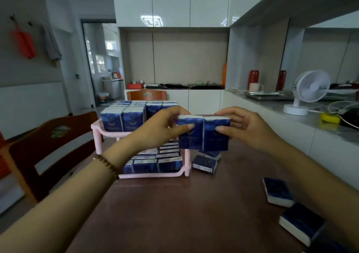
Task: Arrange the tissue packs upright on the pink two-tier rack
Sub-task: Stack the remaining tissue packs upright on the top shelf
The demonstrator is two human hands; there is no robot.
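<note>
Tissue packs (191, 136), 2 of them, are held upright and side by side in front of the right end of the upper tier of the pink rack (151, 175). The left hand (163, 128) pinches the left pack and the right hand (246, 128) pinches the right one, each thumb on the front face. Shelved packs (114, 120) stand on the upper tier's left part, and more fill the lower tier. The rack stands on a brown table (184, 214), where loose packs (204, 164) lie flat to its right. A white fan (308, 89) stands on the grey counter (272, 107), and a wooden chair (48, 147) sits at the left.

White fan (308, 89) on grey counter (272, 107)
</note>
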